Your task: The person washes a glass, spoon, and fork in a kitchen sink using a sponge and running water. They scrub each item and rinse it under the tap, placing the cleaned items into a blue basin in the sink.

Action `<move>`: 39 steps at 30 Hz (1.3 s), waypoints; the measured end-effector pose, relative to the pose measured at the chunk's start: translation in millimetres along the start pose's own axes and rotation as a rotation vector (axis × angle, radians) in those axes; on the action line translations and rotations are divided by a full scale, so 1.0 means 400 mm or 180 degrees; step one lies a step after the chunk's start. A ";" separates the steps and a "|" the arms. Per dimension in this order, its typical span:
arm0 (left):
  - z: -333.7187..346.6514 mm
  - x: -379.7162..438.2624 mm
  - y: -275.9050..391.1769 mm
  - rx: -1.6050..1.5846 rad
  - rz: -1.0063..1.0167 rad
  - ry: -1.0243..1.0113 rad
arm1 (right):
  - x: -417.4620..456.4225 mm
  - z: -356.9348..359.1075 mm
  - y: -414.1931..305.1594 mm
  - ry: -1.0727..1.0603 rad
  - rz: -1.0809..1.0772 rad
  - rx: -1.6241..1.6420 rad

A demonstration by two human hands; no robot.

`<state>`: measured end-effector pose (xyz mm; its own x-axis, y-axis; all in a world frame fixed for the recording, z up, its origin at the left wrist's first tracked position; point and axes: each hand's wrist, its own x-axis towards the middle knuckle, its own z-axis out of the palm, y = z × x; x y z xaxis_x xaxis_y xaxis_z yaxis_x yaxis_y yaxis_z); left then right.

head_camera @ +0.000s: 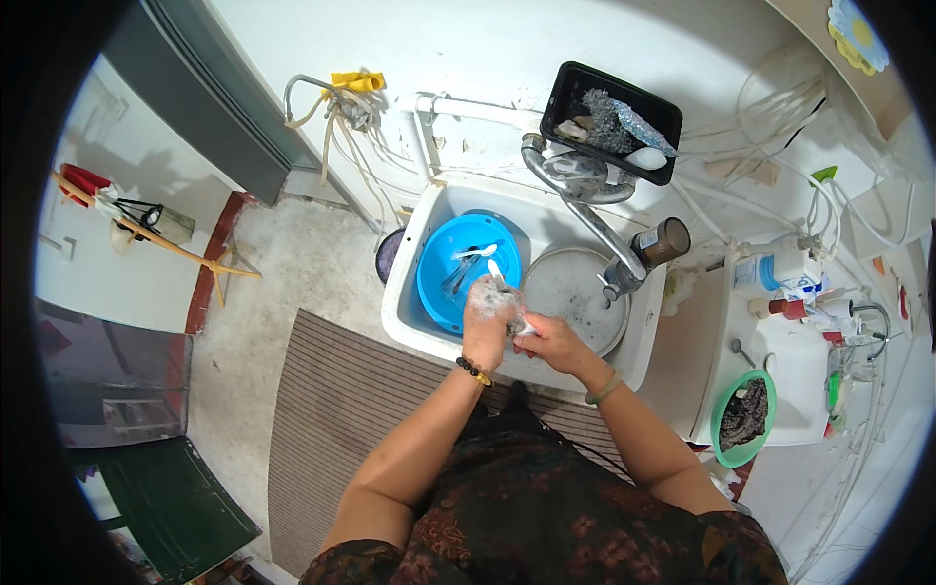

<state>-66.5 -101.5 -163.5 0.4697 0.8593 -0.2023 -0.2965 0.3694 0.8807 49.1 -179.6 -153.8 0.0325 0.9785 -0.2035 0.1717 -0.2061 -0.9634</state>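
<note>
My left hand (pixel 490 311), covered in suds, holds a white spoon (pixel 496 272) whose end points over the rim of a blue plastic basin (pixel 431 307). Against it, my right hand (pixel 545 338) grips the other end of what is held, with something whitish between the fingers. Inside the basin lie another white spoon (pixel 479 252) and several metal utensils (pixel 461 274). The basin stands in the left part of a white sink (pixel 398 322). Right of my hands, a round metal pan (pixel 621 322) in the sink holds sudsy water.
A metal faucet (pixel 592 223) reaches over the sink. Behind it, a black tray (pixel 552 110) holds scouring pads and a white spoon. A brown-capped bottle (pixel 664 241) stands at the sink's back right. Farther right, a green bowl (pixel 720 439) with dark contents sits beside a white washbasin (pixel 793 373).
</note>
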 end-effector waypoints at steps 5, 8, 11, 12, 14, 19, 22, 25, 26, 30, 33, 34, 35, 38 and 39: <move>-0.042 0.064 0.047 -0.0365 -0.0073 0.0300 | -0.027 -0.021 -0.015 -0.0596 0.0240 0.0190; -0.107 0.121 0.096 -0.0211 -0.0139 0.0660 | -0.055 -0.028 0.024 -0.0485 0.0629 -0.0086; -0.164 0.125 0.101 0.0136 -0.0388 0.0676 | -0.057 -0.061 0.164 0.0148 0.1368 -0.0042; -0.173 0.110 0.094 0.0273 -0.0396 0.0593 | -0.062 -0.084 0.247 0.0220 0.1358 -0.0349; -0.197 0.069 0.065 0.0439 -0.0418 0.0462 | -0.074 -0.137 0.445 0.0378 0.1215 -0.1331; -0.214 -0.016 0.002 0.0343 -0.0803 0.0386 | -0.032 -0.172 0.762 0.0541 0.1295 -0.3723; -0.192 -0.041 0.041 0.0421 -0.1309 0.0512 | 0.066 -0.083 0.789 0.0672 0.1470 -0.3284; -0.229 -0.019 0.023 0.0366 -0.1021 0.0254 | 0.079 -0.109 0.760 0.0683 0.1587 -0.3211; -0.227 -0.013 0.018 0.0304 -0.0952 0.0400 | 0.071 -0.123 0.754 0.0488 0.1528 -0.3267; -0.239 0.008 0.033 0.0246 -0.1040 0.0374 | 0.061 -0.177 0.615 0.0616 0.1213 -0.2499; -0.244 0.008 0.033 0.0110 -0.1166 0.0442 | 0.028 -0.209 0.534 0.1289 0.1805 -0.0174; -0.251 0.011 0.029 0.0076 -0.1151 0.0392 | 0.017 -0.209 0.510 0.1271 0.1521 0.0043; -0.263 0.015 0.025 0.0041 -0.1133 0.0341 | 0.008 -0.204 0.486 0.1249 0.1234 0.0258; -0.281 0.021 0.023 -0.0022 -0.1119 0.0333 | 0.014 -0.181 0.405 0.1213 0.0791 0.0609; -0.283 0.021 0.026 -0.0023 -0.1124 0.0340 | 0.017 -0.169 0.378 0.1222 0.0710 0.0689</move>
<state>-159.8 -50.4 -204.7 0.4547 0.7103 -0.5373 -0.1376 0.6521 0.7456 141.8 -203.9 -289.0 0.4127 0.8327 -0.3691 -0.0879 -0.3669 -0.9261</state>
